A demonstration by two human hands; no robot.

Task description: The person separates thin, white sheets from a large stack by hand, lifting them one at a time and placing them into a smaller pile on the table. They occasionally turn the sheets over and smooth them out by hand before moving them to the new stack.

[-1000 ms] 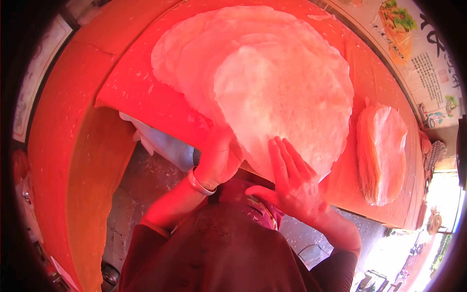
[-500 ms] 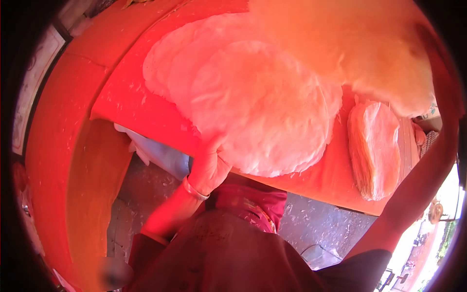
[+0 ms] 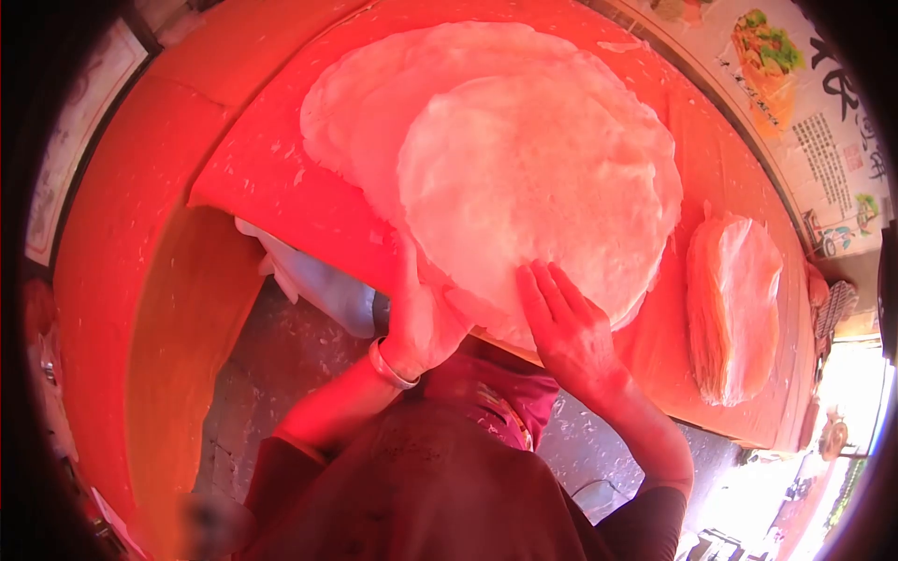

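Note:
Thin round flatbreads lie overlapped in a broad stack, the top flatbread (image 3: 543, 178) shifted to the right over the lower flatbreads (image 3: 351, 117). My right hand (image 3: 571, 327) rests on the near edge of the top one, fingers stretched out flat against it. At the stack's near left edge is my left hand (image 3: 421, 318), a bracelet (image 3: 391, 365) on its wrist. Its fingers point away from me along the edge and look extended, though the flatbread rim partly hides them. A folded pile of flatbreads (image 3: 734, 309) lies to the right.
The red-lit table (image 3: 309, 224) curves around in front of me, with crumbs scattered on it. A printed board (image 3: 804, 140) stands along the far right edge. White plastic (image 3: 313, 285) hangs below the table's near left edge. Scraps dot the floor (image 3: 271, 374).
The large flatbread raised at the upper right now lies on the stack. My right arm has come down from the far right to its near edge. My left hand stays near the same edge.

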